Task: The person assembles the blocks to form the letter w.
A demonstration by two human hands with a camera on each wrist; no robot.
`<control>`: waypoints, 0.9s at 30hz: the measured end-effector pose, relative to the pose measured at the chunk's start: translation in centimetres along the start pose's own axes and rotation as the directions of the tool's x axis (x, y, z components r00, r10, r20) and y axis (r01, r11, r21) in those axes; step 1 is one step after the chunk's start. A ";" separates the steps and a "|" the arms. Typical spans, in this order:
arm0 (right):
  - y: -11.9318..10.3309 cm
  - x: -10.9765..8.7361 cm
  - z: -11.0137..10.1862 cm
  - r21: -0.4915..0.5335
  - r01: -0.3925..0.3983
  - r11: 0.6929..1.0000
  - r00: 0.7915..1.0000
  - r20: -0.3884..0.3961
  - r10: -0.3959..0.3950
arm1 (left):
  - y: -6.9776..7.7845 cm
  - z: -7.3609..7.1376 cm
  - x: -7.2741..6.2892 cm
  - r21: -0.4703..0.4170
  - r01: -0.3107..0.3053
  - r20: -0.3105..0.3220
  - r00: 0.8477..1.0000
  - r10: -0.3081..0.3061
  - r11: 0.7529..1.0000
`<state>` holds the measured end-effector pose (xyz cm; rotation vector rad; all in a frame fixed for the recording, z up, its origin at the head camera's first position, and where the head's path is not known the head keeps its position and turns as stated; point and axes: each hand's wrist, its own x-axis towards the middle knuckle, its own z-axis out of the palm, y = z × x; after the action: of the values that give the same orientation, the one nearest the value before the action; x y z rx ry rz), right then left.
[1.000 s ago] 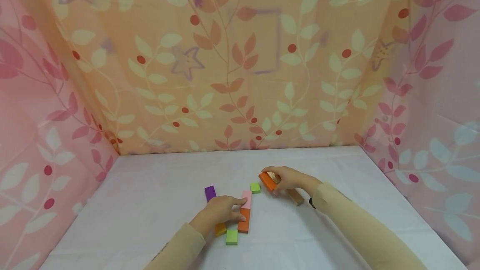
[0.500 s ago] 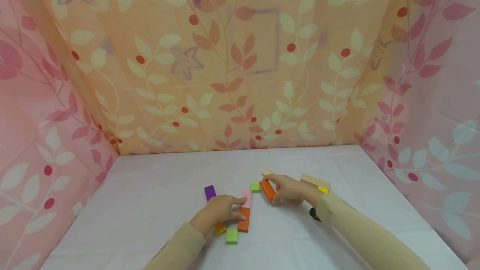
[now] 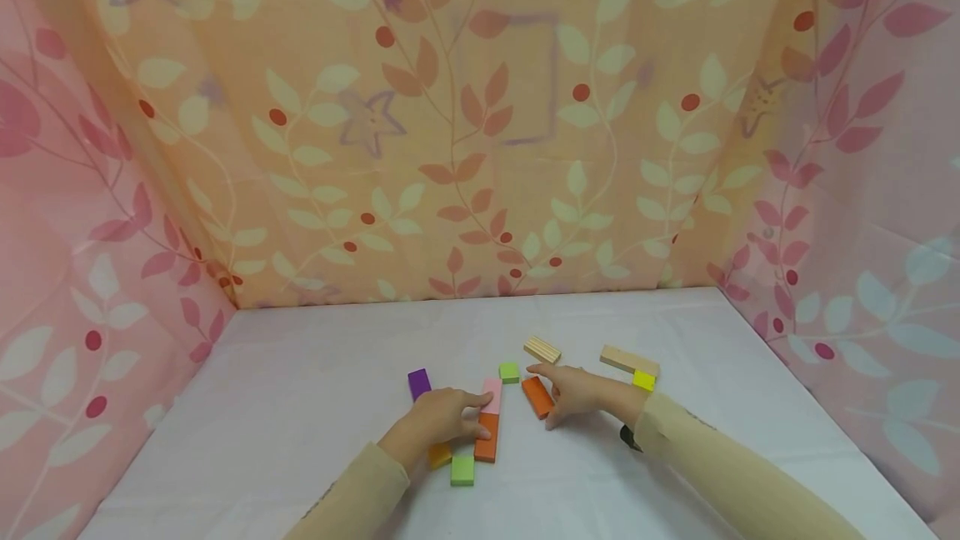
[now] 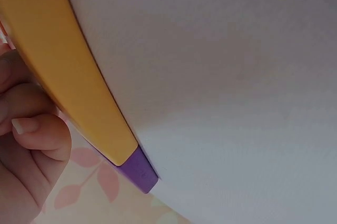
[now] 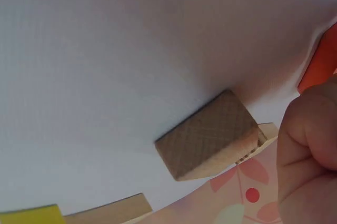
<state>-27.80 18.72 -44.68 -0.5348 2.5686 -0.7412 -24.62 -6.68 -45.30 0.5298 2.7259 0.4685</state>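
My right hand (image 3: 576, 390) holds an orange block (image 3: 537, 397) by its ends, index finger at the far end and thumb at the near one. Left of it, a pink block (image 3: 491, 395) and another orange block (image 3: 487, 444) lie end to end. My left hand (image 3: 438, 422) reaches over from the left, index fingertip on the pink block and thumb on the orange one. Under that hand runs a yellow-orange block (image 4: 73, 66), its end meeting a purple block (image 4: 139, 171). Light green blocks (image 3: 509, 372) (image 3: 462, 470) sit at the row's far and near ends.
A ridged wooden block (image 3: 542, 349) lies behind my right hand. Beyond my right wrist are a long wooden block (image 3: 628, 359) and a yellow block (image 3: 643, 380). The right wrist view shows another plain wooden block (image 5: 210, 137) close to the hand. Patterned curtains (image 3: 480, 190) enclose the white table (image 3: 262, 407).
My right hand has brought the orange block down and towards me, leaving the ridged wooden block behind on the table. My left hand has stayed on the pink and orange blocks.
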 end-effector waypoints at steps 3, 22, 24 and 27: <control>0.4 -0.1 0.0 0.049 -0.003 0.999 1.000 -0.023 0.004 | 0.1 0.0 0.0 -0.003 0.005 0.002 1.000 -0.005 1.000; 0.5 0.1 1.1 0.125 -0.062 0.990 0.992 -0.101 0.075 | 0.0 0.0 0.1 -0.008 0.005 0.004 1.000 -0.005 1.000; 0.4 0.1 1.0 0.139 -0.061 0.988 0.992 -0.097 0.074 | 0.1 0.0 0.0 -0.010 0.007 0.004 1.000 -0.006 1.000; 0.2 0.1 0.9 0.165 -0.067 0.984 0.993 -0.089 0.083 | 0.2 -0.1 -0.1 -0.014 0.011 0.007 1.000 -0.011 1.000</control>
<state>-27.52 18.42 -45.54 -0.3568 2.5694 -0.9598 -24.51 -6.61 -45.10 0.5116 2.7150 0.4821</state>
